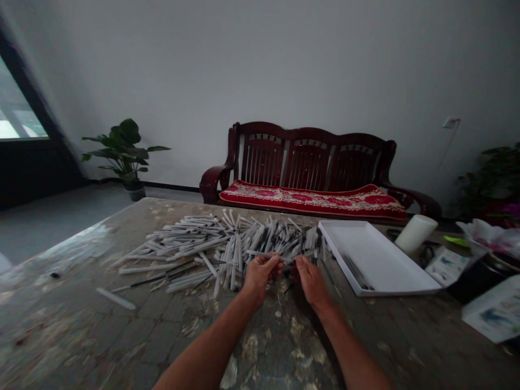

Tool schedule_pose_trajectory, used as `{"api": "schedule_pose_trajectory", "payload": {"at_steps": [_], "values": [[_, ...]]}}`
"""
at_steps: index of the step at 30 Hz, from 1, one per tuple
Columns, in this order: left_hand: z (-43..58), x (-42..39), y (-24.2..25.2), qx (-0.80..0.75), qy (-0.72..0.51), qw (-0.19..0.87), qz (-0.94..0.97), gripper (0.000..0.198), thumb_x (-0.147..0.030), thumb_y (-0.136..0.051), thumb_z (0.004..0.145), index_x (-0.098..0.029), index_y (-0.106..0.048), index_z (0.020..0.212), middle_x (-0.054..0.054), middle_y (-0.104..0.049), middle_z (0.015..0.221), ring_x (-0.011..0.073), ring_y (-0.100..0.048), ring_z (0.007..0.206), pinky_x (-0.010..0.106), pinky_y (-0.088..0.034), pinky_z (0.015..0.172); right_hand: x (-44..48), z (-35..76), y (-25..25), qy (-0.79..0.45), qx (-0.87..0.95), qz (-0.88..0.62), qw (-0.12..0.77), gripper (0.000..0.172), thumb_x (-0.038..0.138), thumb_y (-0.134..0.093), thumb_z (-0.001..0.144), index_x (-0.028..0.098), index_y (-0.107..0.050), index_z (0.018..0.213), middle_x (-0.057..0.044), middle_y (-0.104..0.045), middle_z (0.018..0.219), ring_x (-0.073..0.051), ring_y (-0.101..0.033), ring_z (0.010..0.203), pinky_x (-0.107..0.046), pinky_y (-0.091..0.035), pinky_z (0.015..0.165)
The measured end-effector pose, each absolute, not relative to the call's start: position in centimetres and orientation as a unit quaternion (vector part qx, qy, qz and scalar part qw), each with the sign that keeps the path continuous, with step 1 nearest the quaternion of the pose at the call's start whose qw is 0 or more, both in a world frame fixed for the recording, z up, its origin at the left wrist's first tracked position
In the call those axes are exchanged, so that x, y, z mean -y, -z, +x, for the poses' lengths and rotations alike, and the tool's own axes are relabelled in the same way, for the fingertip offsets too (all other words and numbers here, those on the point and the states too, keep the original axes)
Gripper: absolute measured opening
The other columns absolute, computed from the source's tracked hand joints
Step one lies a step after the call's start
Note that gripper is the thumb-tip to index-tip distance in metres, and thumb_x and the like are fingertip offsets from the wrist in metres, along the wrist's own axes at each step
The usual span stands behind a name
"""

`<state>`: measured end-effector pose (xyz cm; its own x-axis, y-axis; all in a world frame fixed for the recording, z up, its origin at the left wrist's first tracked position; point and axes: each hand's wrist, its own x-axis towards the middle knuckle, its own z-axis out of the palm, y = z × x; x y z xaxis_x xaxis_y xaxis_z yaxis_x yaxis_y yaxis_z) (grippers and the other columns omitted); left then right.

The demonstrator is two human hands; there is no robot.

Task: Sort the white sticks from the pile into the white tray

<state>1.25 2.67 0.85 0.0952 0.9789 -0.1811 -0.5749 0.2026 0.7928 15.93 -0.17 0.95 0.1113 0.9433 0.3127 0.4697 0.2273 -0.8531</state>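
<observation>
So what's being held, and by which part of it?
A slim pale stick, pinched partway along by the left hand; whether the right hand grips it is unclear.

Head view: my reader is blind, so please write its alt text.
A person's left hand holds a slim pale stick, the right hand close beside it, before a heap of white and dark sticks on a table. To the right lies a shallow white tray; behind stands a wooden bench.

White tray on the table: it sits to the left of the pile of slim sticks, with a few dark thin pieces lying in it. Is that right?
Not quite: the head view shows the white tray to the right of the pile of slim sticks. It is on the table, with a few dark thin pieces lying in it.
</observation>
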Motion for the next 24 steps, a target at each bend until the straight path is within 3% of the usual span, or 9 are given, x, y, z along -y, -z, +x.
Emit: {"api": "schedule_pose_trajectory", "payload": {"at_steps": [4, 9, 15, 20, 24], "values": [[1.15, -2.73, -1.06, -0.365, -0.562, 0.686, 0.282, 0.034, -0.028, -0.089, 0.052, -0.012, -0.069, 0.075, 0.001, -0.069, 0.063, 0.0109, -0.064, 0.055, 0.019, -0.052, 0.05, 0.22, 15.9, -1.1, -0.217, 0.63, -0.57, 0.48, 0.023, 0.044, -0.05, 0.087, 0.023, -0.054, 0.077, 0.003, -0.056, 0.065, -0.017, -0.054, 0.063, -0.026, -0.039, 0.059], [1.07, -2.45, -1.24, -0.363, -0.555, 0.688, 0.295, 0.033, -0.029, -0.089, 0.052, -0.012, -0.069, 0.073, 0.001, -0.068, 0.061, 0.0112, -0.064, 0.055, 0.019, -0.052, 0.05, 0.18, 15.85, -0.86, -0.316, 0.595, -0.569, 0.472, 0.043, 0.054, -0.037, 0.092, 0.024, -0.046, 0.062, 0.004, -0.043, 0.05, -0.015, -0.043, 0.048, -0.026, -0.033, 0.049], [1.04, -2.44, -1.29, -0.364, -0.554, 0.688, 0.297, 0.035, -0.031, -0.09, 0.051, -0.012, -0.07, 0.073, 0.001, -0.067, 0.06, 0.0112, -0.064, 0.055, 0.02, -0.053, 0.052, 0.26, 15.97, -0.97, -0.221, 0.643, -0.567, 0.465, 0.029, 0.049, -0.046, 0.089, 0.024, -0.053, 0.076, 0.003, -0.053, 0.064, -0.016, -0.051, 0.063, -0.026, -0.036, 0.059], [1.07, -2.51, -1.26, -0.368, -0.546, 0.69, 0.302, 0.034, -0.032, -0.089, 0.052, -0.012, -0.069, 0.072, 0.001, -0.067, 0.061, 0.011, -0.064, 0.055, 0.02, -0.053, 0.052, 0.29, 15.91, -0.54, -0.252, 0.618, -0.583, 0.464, 0.042, 0.053, -0.038, 0.092, 0.024, -0.048, 0.065, 0.004, -0.049, 0.055, -0.017, -0.05, 0.057, -0.027, -0.036, 0.057], [1.07, -2.49, -1.27, -0.371, -0.537, 0.692, 0.31, 0.034, -0.032, -0.089, 0.052, -0.013, -0.069, 0.072, 0.001, -0.068, 0.061, 0.0114, -0.064, 0.056, 0.02, -0.052, 0.052, 0.5, 16.03, -0.44, -0.235, 0.619, -0.58, 0.474, 0.034, 0.052, -0.042, 0.091, 0.025, -0.052, 0.073, 0.004, -0.052, 0.06, -0.017, -0.052, 0.06, -0.026, -0.038, 0.058]]}}
